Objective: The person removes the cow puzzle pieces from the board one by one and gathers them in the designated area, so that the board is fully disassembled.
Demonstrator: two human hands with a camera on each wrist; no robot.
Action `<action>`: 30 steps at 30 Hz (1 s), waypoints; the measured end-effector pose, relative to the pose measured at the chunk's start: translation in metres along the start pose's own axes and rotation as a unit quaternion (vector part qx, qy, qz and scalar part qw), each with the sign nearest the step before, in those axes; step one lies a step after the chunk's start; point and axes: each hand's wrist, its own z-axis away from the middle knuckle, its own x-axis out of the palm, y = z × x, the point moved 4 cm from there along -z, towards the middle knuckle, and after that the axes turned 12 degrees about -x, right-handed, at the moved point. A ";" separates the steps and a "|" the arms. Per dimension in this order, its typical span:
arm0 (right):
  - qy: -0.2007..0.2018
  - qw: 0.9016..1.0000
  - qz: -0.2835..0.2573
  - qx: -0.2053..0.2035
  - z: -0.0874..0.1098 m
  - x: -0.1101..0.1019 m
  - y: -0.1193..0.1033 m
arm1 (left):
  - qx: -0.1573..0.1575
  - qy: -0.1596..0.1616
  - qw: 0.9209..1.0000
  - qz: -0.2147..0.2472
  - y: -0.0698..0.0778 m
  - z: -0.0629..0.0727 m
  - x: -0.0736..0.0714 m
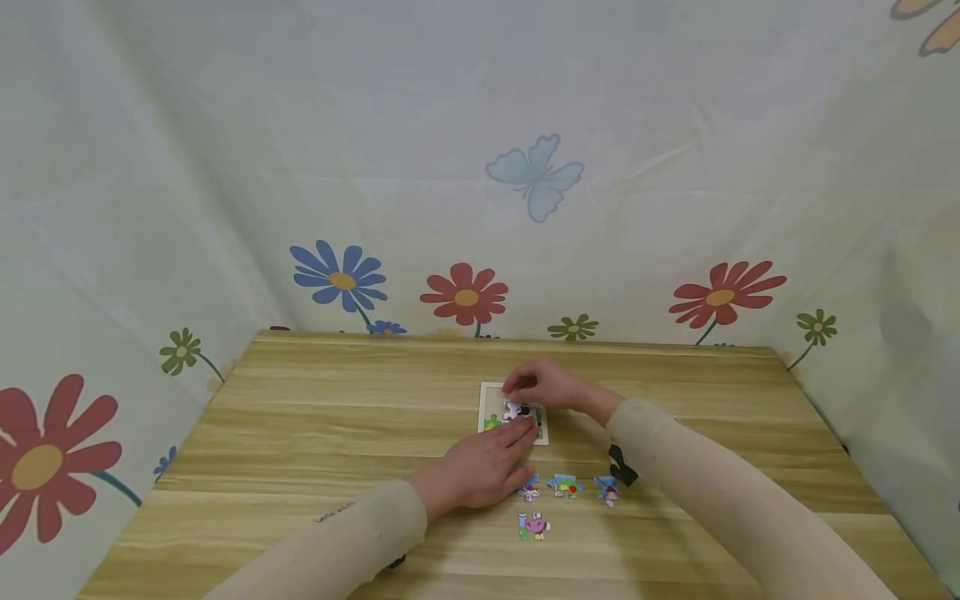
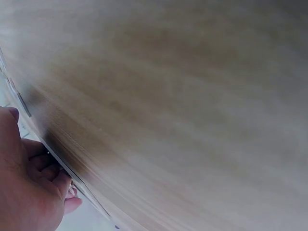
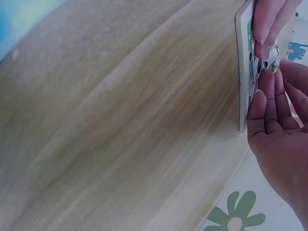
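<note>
A jigsaw puzzle in a white-edged tray (image 1: 482, 408) lies on the table in front of me, partly filled with a black-and-white picture and a green bit at its lower left. My left hand (image 1: 487, 462) reaches over its near right part, fingers extended and resting on the pieces. Over the far right corner, my right hand (image 1: 551, 385) pinches a small white puzzle piece (image 3: 272, 60) with thumb and fingers, tilted up from the tray. In the right wrist view the left fingertips lie right beside that piece. The left wrist view shows mostly tabletop, with the left hand (image 2: 29, 187) at its edge.
Several loose puzzle pieces lie nearer me: a blue and white one (image 1: 529, 489) by the left thumb, a colourful one (image 1: 565, 486), a blue one (image 1: 606, 489) and a pink one (image 1: 534, 526). A flower-printed curtain (image 1: 390, 208) hangs behind the wooden table (image 1: 322, 417).
</note>
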 end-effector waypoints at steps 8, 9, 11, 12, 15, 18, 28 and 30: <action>-0.004 1.000 0.012 -0.005 -0.001 0.001 -0.003 | 0.000 -0.008 1.000 -0.005 0.000 0.000 -0.001; -0.003 1.000 0.012 -0.005 -0.001 0.001 -0.003 | 0.000 -0.009 1.000 -0.005 0.000 0.000 -0.002; -0.003 1.000 0.008 -0.005 -0.001 0.001 -0.003 | 0.001 -0.009 1.000 -0.005 0.001 0.001 -0.003; -0.002 1.000 0.006 -0.005 -0.001 0.001 -0.003 | 0.002 -0.008 1.000 -0.006 0.001 0.001 -0.004; -0.003 1.000 0.003 -0.005 -0.002 0.002 -0.003 | 0.008 -0.007 1.000 -0.004 0.003 0.002 -0.006; -0.001 1.000 0.006 -0.010 -0.002 0.004 -0.003 | 0.013 -0.008 1.000 -0.003 0.005 0.003 -0.006; 0.007 1.000 -0.003 -0.005 0.000 0.001 -0.005 | 0.014 -0.010 1.000 0.001 0.005 0.003 -0.005; 0.011 1.000 -0.014 -0.005 0.000 0.001 -0.006 | 0.015 -0.009 1.000 -0.002 0.005 0.003 -0.005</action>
